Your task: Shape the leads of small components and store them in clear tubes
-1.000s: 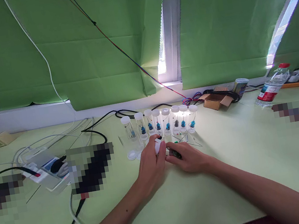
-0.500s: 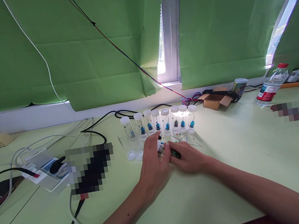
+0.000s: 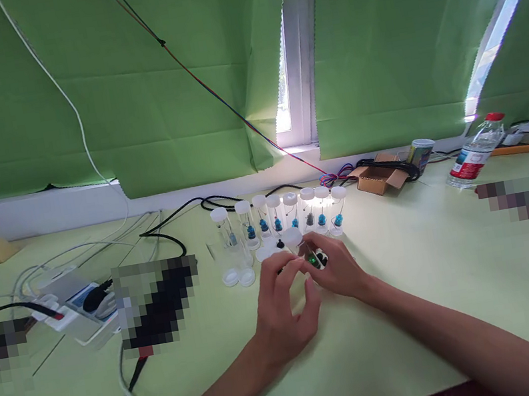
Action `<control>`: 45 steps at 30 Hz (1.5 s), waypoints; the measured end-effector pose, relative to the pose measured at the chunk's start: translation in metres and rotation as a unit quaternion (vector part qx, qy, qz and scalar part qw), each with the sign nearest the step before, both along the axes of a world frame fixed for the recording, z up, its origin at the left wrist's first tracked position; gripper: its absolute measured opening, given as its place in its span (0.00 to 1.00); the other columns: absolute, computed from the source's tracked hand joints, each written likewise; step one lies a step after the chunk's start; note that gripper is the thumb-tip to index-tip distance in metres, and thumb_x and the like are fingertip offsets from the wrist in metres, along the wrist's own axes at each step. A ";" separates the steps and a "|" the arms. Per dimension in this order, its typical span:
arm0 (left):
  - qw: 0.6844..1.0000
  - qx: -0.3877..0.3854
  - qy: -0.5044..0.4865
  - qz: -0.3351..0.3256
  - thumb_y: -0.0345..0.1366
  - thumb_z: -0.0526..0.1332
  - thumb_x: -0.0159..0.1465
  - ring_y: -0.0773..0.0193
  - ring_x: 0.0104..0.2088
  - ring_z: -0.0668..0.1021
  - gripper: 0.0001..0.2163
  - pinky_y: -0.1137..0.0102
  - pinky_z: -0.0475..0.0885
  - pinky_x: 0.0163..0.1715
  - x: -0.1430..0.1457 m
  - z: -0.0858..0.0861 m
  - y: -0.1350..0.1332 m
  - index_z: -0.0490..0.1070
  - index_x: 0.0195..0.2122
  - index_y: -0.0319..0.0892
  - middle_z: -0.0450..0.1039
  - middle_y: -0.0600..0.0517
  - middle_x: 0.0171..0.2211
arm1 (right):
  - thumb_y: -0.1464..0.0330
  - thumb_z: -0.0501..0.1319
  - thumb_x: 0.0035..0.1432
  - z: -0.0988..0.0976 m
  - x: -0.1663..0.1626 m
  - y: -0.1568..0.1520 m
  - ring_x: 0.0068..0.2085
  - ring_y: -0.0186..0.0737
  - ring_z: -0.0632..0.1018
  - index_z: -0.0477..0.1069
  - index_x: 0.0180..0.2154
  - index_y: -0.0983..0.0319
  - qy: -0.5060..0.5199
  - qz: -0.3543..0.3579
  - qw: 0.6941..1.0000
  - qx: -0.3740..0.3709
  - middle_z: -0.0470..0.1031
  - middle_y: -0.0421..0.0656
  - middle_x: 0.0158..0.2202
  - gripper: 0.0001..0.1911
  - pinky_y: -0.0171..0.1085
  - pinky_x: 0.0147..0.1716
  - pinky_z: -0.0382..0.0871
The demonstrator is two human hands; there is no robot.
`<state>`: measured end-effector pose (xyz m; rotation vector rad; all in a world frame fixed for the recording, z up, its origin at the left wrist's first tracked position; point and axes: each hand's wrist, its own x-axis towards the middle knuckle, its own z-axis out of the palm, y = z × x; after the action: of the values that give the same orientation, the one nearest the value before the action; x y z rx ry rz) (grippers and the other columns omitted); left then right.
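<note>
My right hand (image 3: 334, 267) pinches a small piece with a green glint (image 3: 313, 259) and a black-and-white end; its exact kind is unclear. My left hand (image 3: 283, 310) has curved fingers and a thumb held apart. Its fingertips are close to the right fingers, and nothing shows between them. Just beyond the fingers is a round white cap (image 3: 294, 236); what lies beneath it is partly hidden. Behind the hands stands a row of several clear tubes with white caps, one near its left end (image 3: 245, 225) and one at the right (image 3: 338, 211), with blue pieces and wires inside.
Two loose white caps (image 3: 246, 277) lie left of the hands, near an uncapped clear tube (image 3: 219, 260). A white power strip (image 3: 87, 322) and cables spread over the left side. At the back right are a small cardboard box (image 3: 380, 178) and a water bottle (image 3: 475, 156).
My left hand has drawn back toward me and its thumb and fingers have spread. My right hand has shifted slightly right and tilted its piece. White caps beyond the hands have come into view.
</note>
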<state>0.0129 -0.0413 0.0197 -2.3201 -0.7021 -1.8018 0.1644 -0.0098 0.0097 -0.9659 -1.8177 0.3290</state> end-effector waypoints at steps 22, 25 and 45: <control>0.893 -0.246 0.365 -0.095 0.28 0.49 0.65 0.64 0.27 0.76 0.14 0.73 0.62 0.27 -0.006 -0.021 0.008 0.67 0.49 0.44 0.75 0.52 0.30 | 0.60 0.60 0.60 0.008 0.011 0.007 0.29 0.35 0.66 0.64 0.38 0.59 0.091 -0.190 0.977 0.023 0.67 0.38 0.30 0.10 0.36 0.32 0.65; 0.884 -0.260 0.379 -0.088 0.26 0.49 0.63 0.63 0.28 0.76 0.18 0.73 0.62 0.27 -0.007 -0.020 0.007 0.65 0.52 0.44 0.76 0.52 0.32 | 0.61 0.60 0.59 0.010 0.014 0.009 0.29 0.35 0.68 0.62 0.41 0.58 0.111 -0.229 0.966 0.052 0.70 0.39 0.33 0.11 0.37 0.33 0.67; 0.895 -0.245 0.354 -0.116 0.36 0.44 0.71 0.68 0.19 0.69 0.13 0.73 0.58 0.23 -0.005 -0.023 0.000 0.67 0.38 0.42 0.68 0.55 0.22 | 0.64 0.63 0.48 0.055 0.073 0.013 0.26 0.39 0.76 0.62 0.46 0.59 -0.078 -0.289 0.948 -0.113 0.78 0.41 0.32 0.22 0.35 0.26 0.64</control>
<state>0.0080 -0.0409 -0.0036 -3.1996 -0.8300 -0.7229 0.2375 0.0029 0.0651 -1.6704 -1.5641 0.0951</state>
